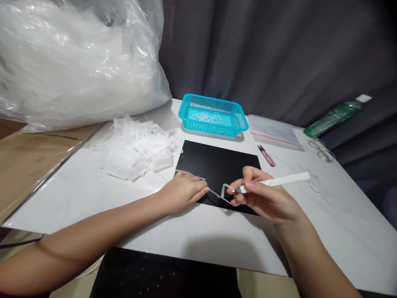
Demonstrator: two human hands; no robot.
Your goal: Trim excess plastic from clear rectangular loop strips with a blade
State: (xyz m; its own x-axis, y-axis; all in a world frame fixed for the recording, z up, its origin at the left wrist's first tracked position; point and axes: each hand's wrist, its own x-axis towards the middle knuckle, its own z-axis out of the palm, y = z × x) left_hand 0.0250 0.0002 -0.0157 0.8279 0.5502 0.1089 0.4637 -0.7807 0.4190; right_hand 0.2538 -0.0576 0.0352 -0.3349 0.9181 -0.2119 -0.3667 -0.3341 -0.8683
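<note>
Clamps a white pen-like tool (287,179) in the right grip (263,196), thumb against fingers, tip to the left. Touches a thin white frame (222,191) over the black mat (217,159) with the same fingers. Reaches in from lower right. Rests left grip (184,192) palm down at mat's near left, fingers close together over white strip (198,178); cannot tell whether pinched. Stretches left forearm (108,223) low across bench (173,236).

Left hand (183,191) palm down, forearm (102,228) extended; right hand (270,202) raised, fingers (252,173) pinching.
</note>
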